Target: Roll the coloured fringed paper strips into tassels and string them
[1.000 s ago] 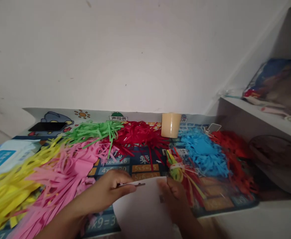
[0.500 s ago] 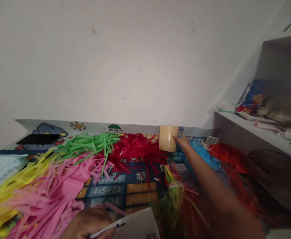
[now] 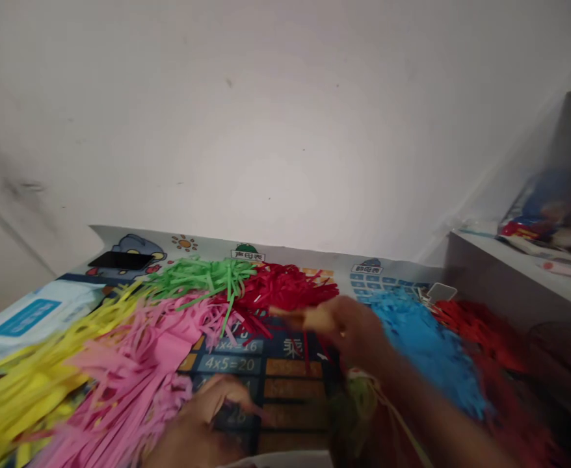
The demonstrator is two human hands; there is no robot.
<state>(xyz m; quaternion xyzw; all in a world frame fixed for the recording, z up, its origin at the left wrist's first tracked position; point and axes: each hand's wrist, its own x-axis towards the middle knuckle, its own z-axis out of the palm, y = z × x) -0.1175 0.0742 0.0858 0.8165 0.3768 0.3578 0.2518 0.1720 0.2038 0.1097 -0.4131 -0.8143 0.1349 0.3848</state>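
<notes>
My right hand [image 3: 348, 325] reaches over the mat from the right, its fingers closed on a tan tape roll [image 3: 309, 318] that is blurred and tilted edge-on. Behind it lies a heap of red paper strips [image 3: 280, 286]. At the lower left, my left hand [image 3: 207, 416] is curled above the dark times-table mat [image 3: 231, 364], next to pink strips [image 3: 163, 338]; what its fingers hold, if anything, is blurred. A white edge [image 3: 285, 460] shows at the bottom. Beneath my right forearm sits a tied multicoloured bundle [image 3: 363, 396], partly hidden.
Green strips [image 3: 202, 276] and yellow strips [image 3: 32, 390] lie left, with a wipes pack [image 3: 36, 318] and a black phone [image 3: 119, 260]. Blue strips [image 3: 422, 344] and more red strips [image 3: 485, 331] lie right, beside a shelf [image 3: 519, 273]. A wall rises behind.
My right hand has brought the tape roll from the mat's back edge toward me and tilted it. The white item and pen by my left hand have dropped mostly from sight. The view has shifted left.
</notes>
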